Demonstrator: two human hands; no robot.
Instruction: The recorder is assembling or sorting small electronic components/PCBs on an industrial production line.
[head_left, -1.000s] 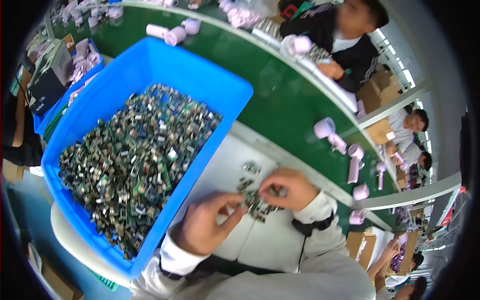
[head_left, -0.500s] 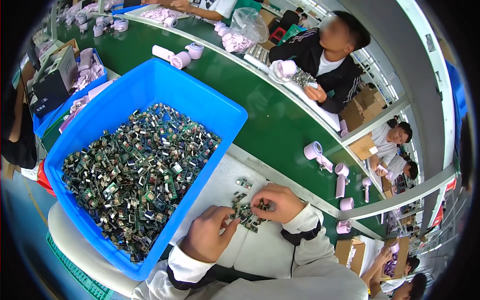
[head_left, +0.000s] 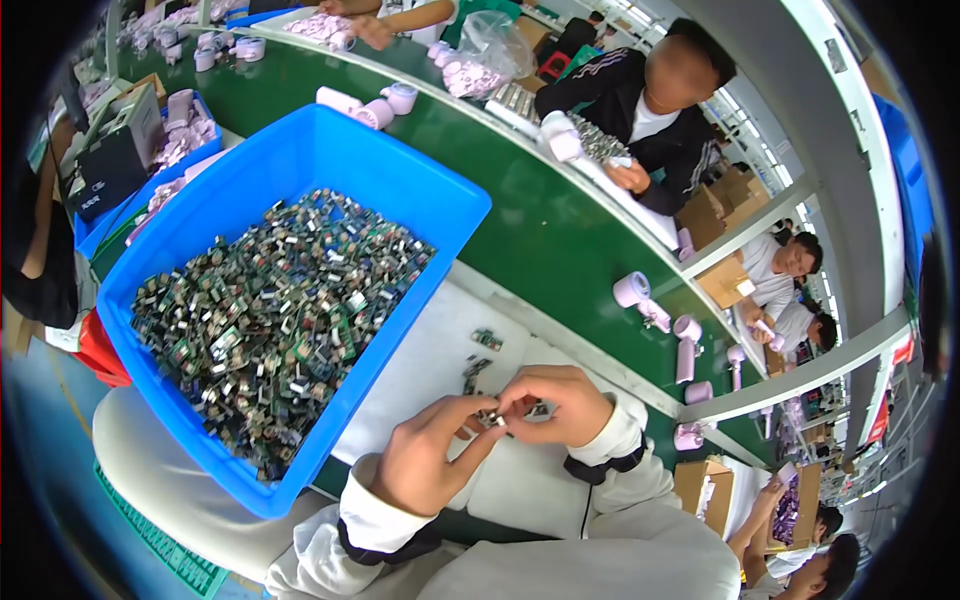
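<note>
Both hands meet over a pale work surface (head_left: 400, 405) and pinch one small circuit board (head_left: 491, 418) between them. Thumb and forefinger of my left hand (head_left: 430, 455) close on its left side. My right hand (head_left: 560, 405) grips the other side, its remaining fingers curled, with bits of more boards showing beneath. Just beyond my fingers lie a few loose boards (head_left: 476, 374), and a single board (head_left: 487, 340) rests farther off. Left of my hands stands a large blue bin (head_left: 400, 165) holding a heap of small circuit boards (head_left: 290, 310).
A green conveyor belt (head_left: 540, 235) runs past the bin, carrying pink handheld fan parts (head_left: 632, 290). Across it sits a person in a dark jacket (head_left: 600, 95). Other workers line the far side. A white metal frame (head_left: 800, 385) rises at right. Crates with pink parts (head_left: 180, 150) stand at left.
My left hand has moved right and up to meet my right hand, and both now pinch a board. The view has shifted slightly. The person across has turned their head.
</note>
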